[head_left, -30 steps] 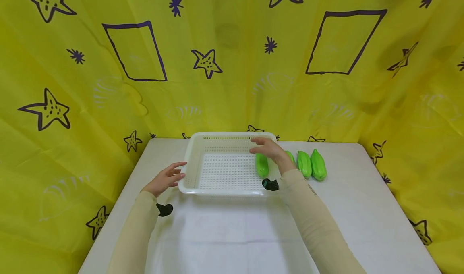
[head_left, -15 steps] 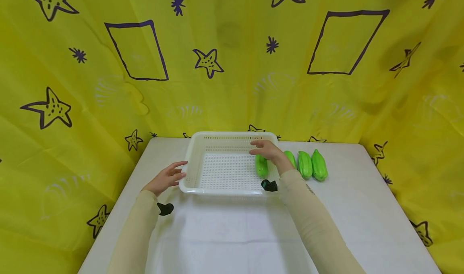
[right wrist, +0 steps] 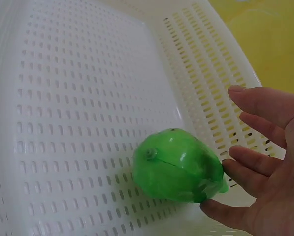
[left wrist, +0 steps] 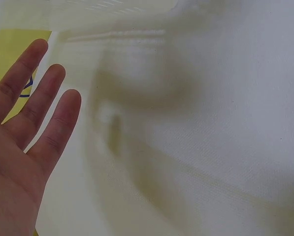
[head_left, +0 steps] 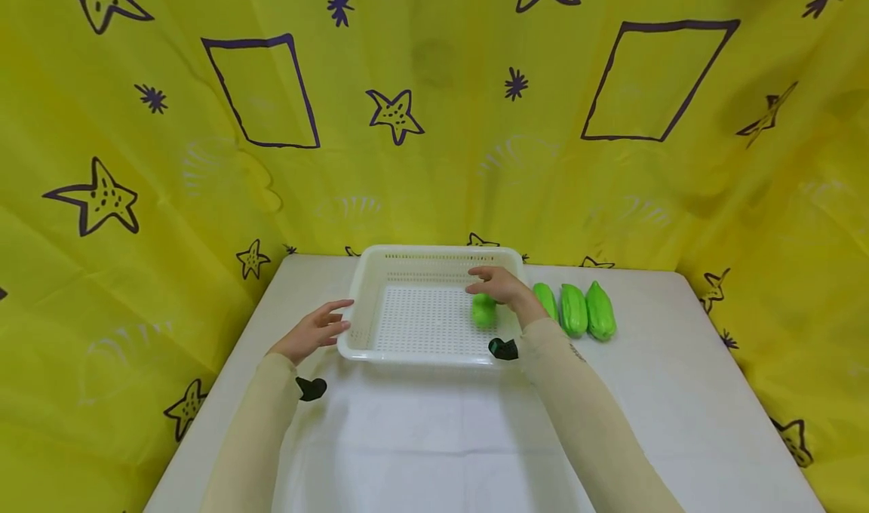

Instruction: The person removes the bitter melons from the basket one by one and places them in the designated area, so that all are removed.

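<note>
A white perforated plastic basket (head_left: 428, 357) stands at the back of the table. Inside its right part lies a shiny green gourd-shaped fruit (head_left: 483, 314), slightly blurred in the head view. My right hand (head_left: 501, 287) is over it, fingers spread. In the right wrist view, fingertips of that hand (right wrist: 272, 162) touch the rear of the green fruit (right wrist: 174, 164) without curling round it. Beside the basket's left rim is my left hand (head_left: 308, 335), its fingers extended toward the rim; whether they touch it I cannot tell. The left palm (left wrist: 14, 182) holds nothing.
Several similar green fruits (head_left: 573, 311) lie in a row on the table, just right of the basket. A white cloth (head_left: 679, 392) covers the table. Yellow curtain (head_left: 434, 188) with drawn stars hangs behind and at both sides.
The green fruit in the basket has shifted slightly left and turned, looking shorter now. My right hand has sunk a little with it. My left hand has stayed by the left rim.
</note>
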A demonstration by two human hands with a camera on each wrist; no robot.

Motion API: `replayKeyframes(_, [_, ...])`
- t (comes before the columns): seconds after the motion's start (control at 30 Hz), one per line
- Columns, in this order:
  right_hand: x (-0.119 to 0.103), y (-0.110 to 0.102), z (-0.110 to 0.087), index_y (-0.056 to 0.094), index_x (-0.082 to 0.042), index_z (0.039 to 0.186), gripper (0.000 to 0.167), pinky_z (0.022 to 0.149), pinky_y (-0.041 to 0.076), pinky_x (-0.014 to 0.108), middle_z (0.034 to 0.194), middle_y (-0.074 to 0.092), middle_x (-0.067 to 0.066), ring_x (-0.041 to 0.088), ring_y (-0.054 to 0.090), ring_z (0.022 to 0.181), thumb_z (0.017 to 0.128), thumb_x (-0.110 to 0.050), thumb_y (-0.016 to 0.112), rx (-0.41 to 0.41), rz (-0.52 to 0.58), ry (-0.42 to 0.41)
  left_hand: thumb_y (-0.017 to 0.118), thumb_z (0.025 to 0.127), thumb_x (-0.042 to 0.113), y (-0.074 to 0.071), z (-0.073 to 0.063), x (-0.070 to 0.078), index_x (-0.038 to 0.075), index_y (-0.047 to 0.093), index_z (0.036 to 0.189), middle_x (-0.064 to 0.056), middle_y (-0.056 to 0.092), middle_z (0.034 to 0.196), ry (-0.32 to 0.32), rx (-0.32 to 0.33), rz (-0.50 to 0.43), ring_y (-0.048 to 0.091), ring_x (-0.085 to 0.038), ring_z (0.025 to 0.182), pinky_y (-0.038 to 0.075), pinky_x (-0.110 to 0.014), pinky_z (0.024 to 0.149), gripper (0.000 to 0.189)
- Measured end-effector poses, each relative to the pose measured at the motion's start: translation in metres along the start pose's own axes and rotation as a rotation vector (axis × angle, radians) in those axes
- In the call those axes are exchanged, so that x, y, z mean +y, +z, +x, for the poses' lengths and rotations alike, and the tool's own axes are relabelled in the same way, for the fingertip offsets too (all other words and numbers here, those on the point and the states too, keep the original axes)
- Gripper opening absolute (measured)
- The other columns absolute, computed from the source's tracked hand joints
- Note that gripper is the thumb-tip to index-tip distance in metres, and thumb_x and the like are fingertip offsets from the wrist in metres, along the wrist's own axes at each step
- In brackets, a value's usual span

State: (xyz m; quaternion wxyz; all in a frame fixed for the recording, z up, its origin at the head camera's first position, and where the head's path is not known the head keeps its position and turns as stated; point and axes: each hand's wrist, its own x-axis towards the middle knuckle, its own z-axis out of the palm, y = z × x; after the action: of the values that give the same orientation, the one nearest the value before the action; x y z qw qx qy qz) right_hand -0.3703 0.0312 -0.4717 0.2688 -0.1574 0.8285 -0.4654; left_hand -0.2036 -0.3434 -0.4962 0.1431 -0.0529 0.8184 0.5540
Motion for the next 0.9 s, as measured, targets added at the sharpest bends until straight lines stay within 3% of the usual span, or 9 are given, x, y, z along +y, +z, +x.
replayKeyframes(0.27, [-0.001, 0.006, 0.008, 0.045, -0.003, 0.145, 0.058, 0.114, 0.028, 0.051, 0.151, 0.039, 0.017, 0.038, 0.032, 0.140, 0.094, -0.022, 0.066, -0.023, -0.067, -0.064, 0.064, 0.092, 0.046, 0.000, 0.000, 0.001, 0.028, 0.038, 0.149, -0.012, 0.035, 0.154, -0.012, 0.003, 0.008, 0.043, -0.036, 0.132, 0.038, -0.054, 0.107, 0.065])
replayKeyframes(0.53, [-0.001, 0.011, 0.013, 0.047, -0.005, 0.144, 0.057, 0.112, 0.031, 0.049, 0.150, 0.041, 0.015, 0.036, 0.036, 0.137, 0.094, -0.023, 0.067, -0.068, -0.044, -0.101, 0.063, 0.094, 0.041, 0.001, -0.001, 0.001, 0.025, 0.037, 0.150, -0.015, 0.036, 0.153, -0.008, -0.002, 0.008, 0.043, -0.037, 0.132, 0.039, -0.054, 0.107, 0.063])
replayKeyframes(0.9, [0.001, 0.004, 0.011, 0.043, -0.004, 0.147, 0.056, 0.109, 0.035, 0.054, 0.154, 0.035, 0.017, 0.035, 0.032, 0.140, 0.096, -0.019, 0.063, -0.020, 0.025, -0.058, 0.063, 0.095, 0.041, -0.001, 0.001, -0.001, 0.028, 0.038, 0.149, -0.013, 0.037, 0.153, -0.007, -0.007, 0.004, 0.044, -0.036, 0.132, 0.038, -0.054, 0.107, 0.061])
